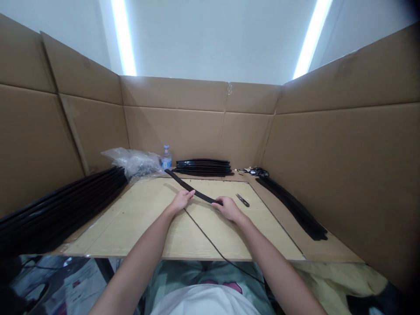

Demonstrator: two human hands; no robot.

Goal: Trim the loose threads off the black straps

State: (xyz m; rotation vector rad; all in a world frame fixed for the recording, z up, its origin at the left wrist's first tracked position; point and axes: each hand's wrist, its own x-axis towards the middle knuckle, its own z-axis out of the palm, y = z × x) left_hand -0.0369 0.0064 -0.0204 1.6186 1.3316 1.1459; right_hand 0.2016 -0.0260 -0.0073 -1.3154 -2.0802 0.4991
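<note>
A long, narrow black strip (pixel 181 181) slants above the light board, its far end pointing up and to the left. Around the middle of the strip my left hand (pixel 183 200) is closed. My right hand (pixel 229 208) pinches its near end, at the right. A thin black cord (pixel 210 239) runs from beneath my left hand across the board and over the front edge toward my lap. Small dark thread snips (pixel 243 200) lie to the right of my right hand, touching neither hand.
Cardboard walls (pixel 177 127) enclose the table (pixel 124 227). Black strips (pixel 62 205) are piled at the left, with another stack (pixel 203 167) behind and more strips (pixel 292 208) at the right. A plastic bag (pixel 139 162), water bottle (pixel 166 158) and small dark parts (pixel 257 171) sit at the back.
</note>
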